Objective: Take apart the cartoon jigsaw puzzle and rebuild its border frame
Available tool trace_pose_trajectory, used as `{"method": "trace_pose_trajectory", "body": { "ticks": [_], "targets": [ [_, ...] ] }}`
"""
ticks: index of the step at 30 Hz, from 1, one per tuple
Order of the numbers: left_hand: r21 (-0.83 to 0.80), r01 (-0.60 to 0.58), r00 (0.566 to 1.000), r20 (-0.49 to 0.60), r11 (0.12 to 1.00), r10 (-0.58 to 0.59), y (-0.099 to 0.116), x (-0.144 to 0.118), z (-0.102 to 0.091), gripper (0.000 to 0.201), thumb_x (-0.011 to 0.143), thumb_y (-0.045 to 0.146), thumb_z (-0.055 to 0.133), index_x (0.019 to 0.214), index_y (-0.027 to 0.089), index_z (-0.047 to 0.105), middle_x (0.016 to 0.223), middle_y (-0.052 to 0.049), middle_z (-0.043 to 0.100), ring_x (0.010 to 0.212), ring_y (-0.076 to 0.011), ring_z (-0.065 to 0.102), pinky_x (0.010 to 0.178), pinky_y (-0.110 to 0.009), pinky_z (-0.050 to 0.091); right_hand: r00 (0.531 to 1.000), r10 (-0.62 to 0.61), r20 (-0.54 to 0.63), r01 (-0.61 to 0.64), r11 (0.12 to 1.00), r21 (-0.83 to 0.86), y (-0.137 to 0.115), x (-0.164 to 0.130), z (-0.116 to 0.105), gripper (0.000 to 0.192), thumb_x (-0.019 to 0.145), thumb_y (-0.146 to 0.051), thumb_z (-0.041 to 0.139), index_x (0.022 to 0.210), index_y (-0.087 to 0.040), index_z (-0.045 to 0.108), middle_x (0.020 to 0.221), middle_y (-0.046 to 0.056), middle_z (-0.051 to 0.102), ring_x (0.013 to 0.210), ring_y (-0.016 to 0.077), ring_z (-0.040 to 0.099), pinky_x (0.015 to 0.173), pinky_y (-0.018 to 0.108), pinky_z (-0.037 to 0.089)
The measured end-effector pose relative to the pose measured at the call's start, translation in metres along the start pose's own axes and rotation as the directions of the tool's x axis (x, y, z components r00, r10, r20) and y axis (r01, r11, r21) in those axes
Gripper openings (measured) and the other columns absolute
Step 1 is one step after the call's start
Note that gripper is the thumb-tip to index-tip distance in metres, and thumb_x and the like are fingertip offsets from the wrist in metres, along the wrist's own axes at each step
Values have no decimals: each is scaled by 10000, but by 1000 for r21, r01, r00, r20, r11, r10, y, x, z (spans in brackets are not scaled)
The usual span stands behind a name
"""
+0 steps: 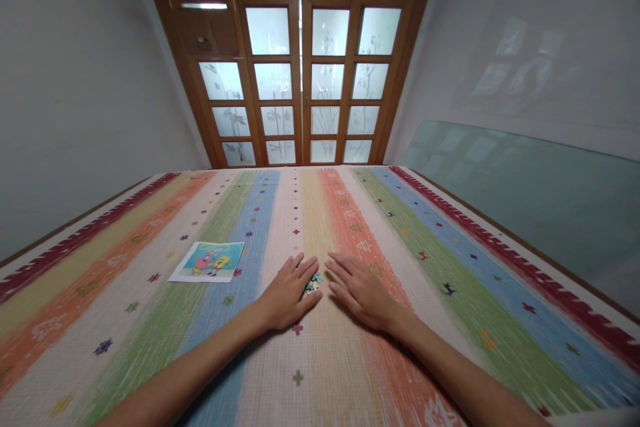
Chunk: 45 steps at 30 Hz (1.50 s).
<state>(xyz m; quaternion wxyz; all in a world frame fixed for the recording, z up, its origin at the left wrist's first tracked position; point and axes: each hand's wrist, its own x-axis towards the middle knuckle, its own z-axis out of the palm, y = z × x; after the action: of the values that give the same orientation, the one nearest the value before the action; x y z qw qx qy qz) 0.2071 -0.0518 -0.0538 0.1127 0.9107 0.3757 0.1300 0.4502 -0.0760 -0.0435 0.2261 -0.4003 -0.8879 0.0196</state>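
A small pile of jigsaw puzzle pieces, white and teal, lies on the striped tablecloth in front of me. My left hand is beside the pile on its left, palm down, with fingers spread and partly covering it. On the other side, my right hand rests with its fingers stretched out towards the pieces and apart from them. Neither hand holds anything that I can see. Further left lies a picture card with a pink starfish and a yellow sponge cartoon figure on a blue-green ground.
The striped tablecloth covers a long table. Behind its far edge stand wooden double doors with frosted panes. A pale wall is on the left, and a glass panel leans along the right side.
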Motion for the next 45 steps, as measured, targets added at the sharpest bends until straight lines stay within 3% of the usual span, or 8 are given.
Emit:
{"method": "trace_pose_trajectory", "body": {
  "ticks": [9, 19, 23, 27, 31, 34, 39, 45],
  "targets": [
    [-59, -163, 982, 84, 985, 168, 34, -10, -2, 647, 1051, 510, 449, 1598, 185, 331, 1628, -123, 390, 1551, -346, 234, 1257, -586, 233, 996, -2, -93, 4, 1000, 26, -1, -1, -4, 420, 1076, -302, 319, 1298, -168, 650, 1402, 178, 611, 1288, 316, 555, 1093, 538, 465],
    [-252, -128, 988, 52, 959, 145, 31, -15, -5, 717, 1071, 532, 418, 1649, 223, 129, 1681, -139, 251, 1546, -326, 255, 1264, -594, 213, 952, -86, -295, 94, 996, 11, 1, 0, -3, 284, 1053, -214, 402, 1142, -176, 669, 1218, 168, 686, 1148, 302, 610, 939, 510, 536],
    [-391, -59, 996, 34, 919, 79, 24, -14, -9, 693, 1058, 492, 467, 1631, 215, 192, 1655, -163, 319, 1512, -318, 351, 1235, -572, 309, 952, -62, -301, 81, 996, 48, 2, 0, -2, 263, 1046, -206, 420, 1141, -187, 666, 1212, 156, 686, 1143, 298, 611, 951, 504, 521],
    [-489, -62, 996, -84, 870, 24, 14, -12, -17, 496, 1080, 356, 387, 1551, 205, 352, 1564, -153, 482, 1433, -278, 478, 1197, -531, 378, 960, 8, -279, 29, 991, 129, 2, -1, 0, 258, 1052, -202, 421, 1110, -179, 671, 1203, 145, 687, 1146, 280, 613, 969, 483, 503],
    [-409, -95, 973, -233, 907, -3, -2, -12, -27, 388, 1042, 253, 412, 1419, 196, 485, 1386, -151, 629, 1263, -264, 608, 1080, -503, 480, 970, 28, -240, 14, 985, 171, 1, -1, 2, 242, 1040, -191, 443, 1059, -175, 684, 1150, 132, 702, 1103, 266, 622, 948, 458, 502],
    [-289, -146, 960, -273, 946, 64, -14, -16, -32, 302, 984, 210, 470, 1265, 181, 577, 1196, -131, 690, 1106, -257, 647, 958, -465, 529, 973, 13, -229, 27, 985, 172, 0, 1, 4, 229, 1024, -176, 461, 1033, -171, 690, 1066, 118, 718, 1052, 260, 630, 930, 449, 498],
    [-161, -168, 949, -295, 972, 115, -21, -27, -32, 170, 926, 198, 519, 1036, 172, 646, 963, -88, 656, 923, -238, 615, 825, -407, 518, 975, 23, -223, 12, 988, 152, 1, 1, 7, 203, 990, -158, 494, 1020, -163, 695, 1019, 107, 735, 965, 252, 626, 880, 428, 505],
    [-144, -157, 956, -269, 977, 114, -19, -33, -26, 169, 957, 223, 512, 981, 171, 671, 866, -66, 604, 845, -219, 576, 747, -360, 480, 981, 52, -187, -21, 987, 160, 2, -2, 8, 204, 959, -135, 499, 1007, -174, 693, 931, 91, 743, 896, 248, 630, 803, 400, 503]
  ]
}}
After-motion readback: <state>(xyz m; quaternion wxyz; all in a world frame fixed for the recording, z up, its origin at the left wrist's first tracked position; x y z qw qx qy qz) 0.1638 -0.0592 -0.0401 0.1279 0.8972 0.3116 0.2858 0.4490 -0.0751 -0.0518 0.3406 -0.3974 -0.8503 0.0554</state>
